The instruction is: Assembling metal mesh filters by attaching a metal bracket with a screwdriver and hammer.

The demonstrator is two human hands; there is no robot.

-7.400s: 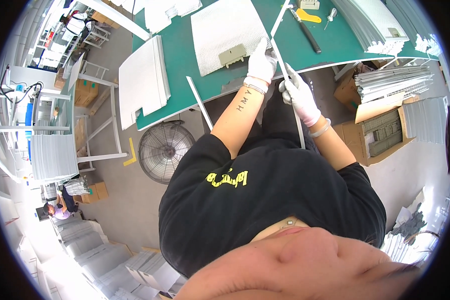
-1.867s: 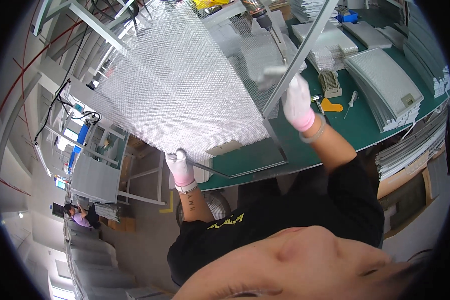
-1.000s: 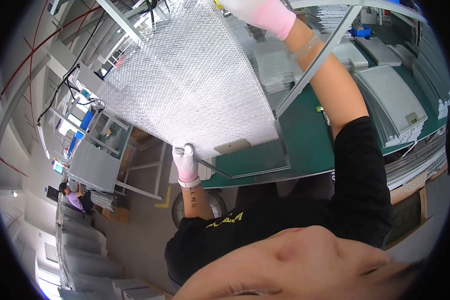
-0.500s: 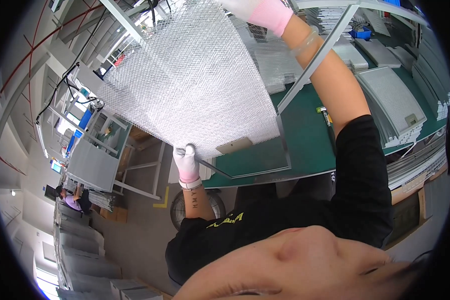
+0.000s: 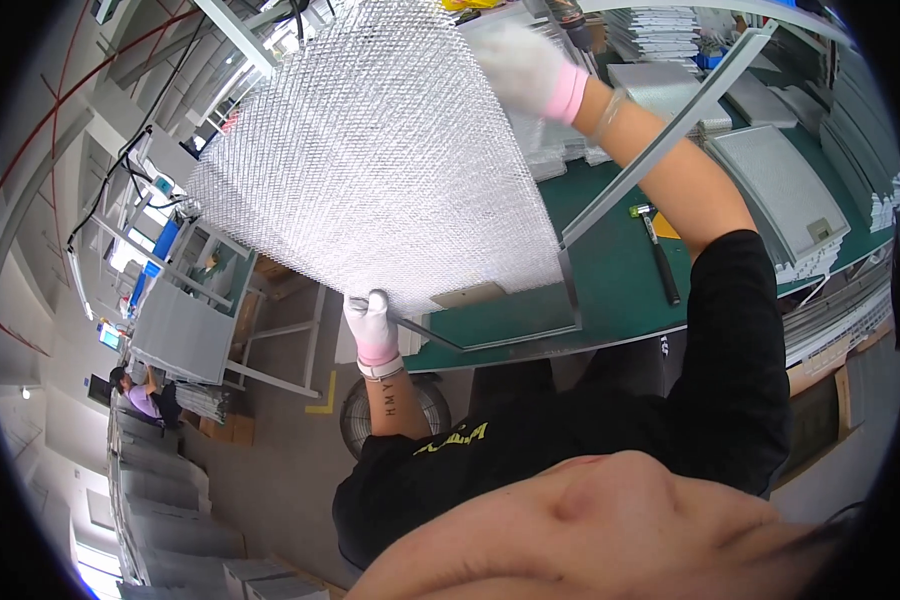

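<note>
Left hand [image 5: 372,325] fingers clamped on mesh panel [image 5: 370,160] lower corner; right hand [image 5: 530,70] flat on top, fingers apart, above green worktop [image 5: 620,270].

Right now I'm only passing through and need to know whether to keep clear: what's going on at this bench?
A person in white gloves holds a large silvery mesh panel tilted up over the green worktable. The left hand grips the thin metal frame at the panel's near lower edge; the right hand is pressed against the mesh near the top. A hammer lies on the table beside finished framed filters. Another person is farther off by the racks.
</note>
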